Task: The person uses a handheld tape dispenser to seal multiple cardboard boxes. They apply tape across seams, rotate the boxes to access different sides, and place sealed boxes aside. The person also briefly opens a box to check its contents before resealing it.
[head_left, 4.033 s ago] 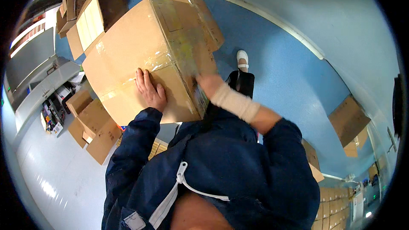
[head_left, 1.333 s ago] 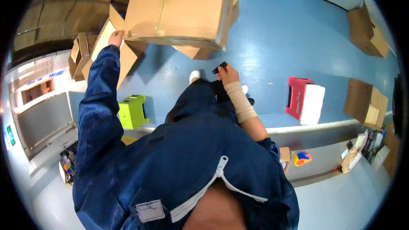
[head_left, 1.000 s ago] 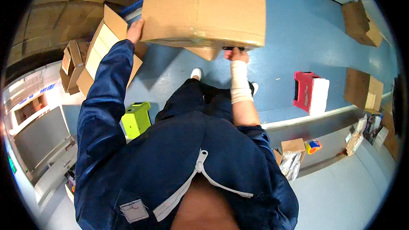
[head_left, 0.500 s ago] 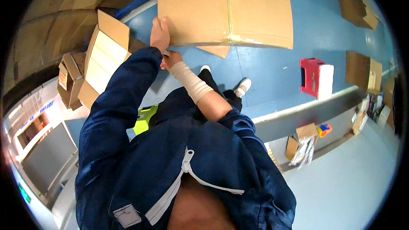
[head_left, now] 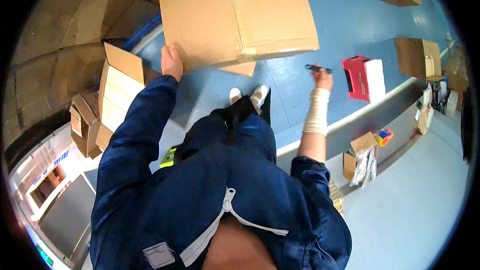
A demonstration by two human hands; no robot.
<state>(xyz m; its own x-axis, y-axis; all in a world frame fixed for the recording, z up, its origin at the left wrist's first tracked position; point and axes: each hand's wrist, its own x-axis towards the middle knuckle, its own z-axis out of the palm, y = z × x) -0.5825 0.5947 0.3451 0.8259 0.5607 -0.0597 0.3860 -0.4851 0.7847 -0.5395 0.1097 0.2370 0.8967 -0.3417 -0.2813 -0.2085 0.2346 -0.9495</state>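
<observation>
A large taped cardboard box (head_left: pixel 270 15) fills the top middle of the view, a strip of clear tape running along its upper face. At its near left corner, my left hand (head_left: pixel 171 63) grips the edge with the thumb on the side; its other fingers are partly hidden. Out to the right, apart from the box, my right hand (head_left: pixel 322 79) is closed around a slim dark pen-shaped tool (head_left: pixel 315 68), whose exact kind I cannot make out. A beige bandage wraps my right forearm.
An open carton (head_left: pixel 120 90) stands at the left beside stacked boxes (head_left: pixel 65 20). A red-and-white crate (head_left: pixel 362 77) sits on the blue floor to the right. Farther right are open cartons (head_left: pixel 417 57) and a ledge holding a small box (head_left: pixel 362 152) and a tape dispenser (head_left: pixel 384 137).
My right hand has swung from beside my left wrist out to the right, the dark tool now showing in it. My left hand stays on the box; the whole view has shifted.
</observation>
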